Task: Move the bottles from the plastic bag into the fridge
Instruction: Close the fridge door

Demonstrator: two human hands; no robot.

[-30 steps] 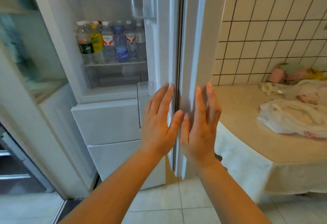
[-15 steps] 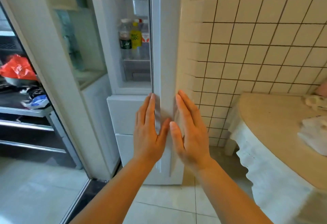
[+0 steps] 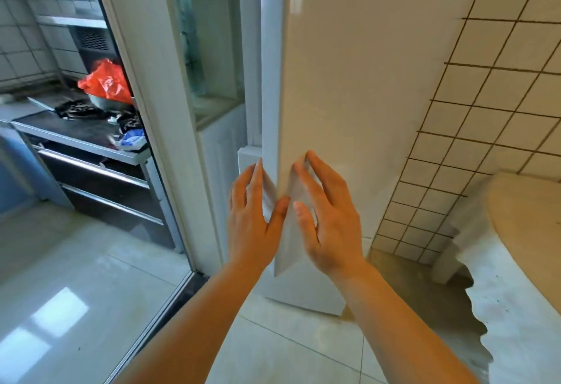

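Observation:
The white fridge door (image 3: 349, 95) fills the middle of the view and now hides the fridge's inside, so no bottles show. My left hand (image 3: 253, 216) lies with straight fingers along the door's left edge. My right hand (image 3: 326, 213) presses flat on the door's front face beside it. Both hands hold nothing. The plastic bag is out of view.
A table with a white lace cloth (image 3: 522, 262) stands at the right by the tiled wall (image 3: 501, 110). Left of a white door frame (image 3: 142, 80) is a kitchen with a gas hob (image 3: 79, 110), a pan holding a red bag (image 3: 104, 83), and a tiled floor (image 3: 76, 277).
The fridge door has swung from ajar to nearly closed under both hands, hiding the bottles on the door shelf. My view has turned left, and the table's bags have left the frame.

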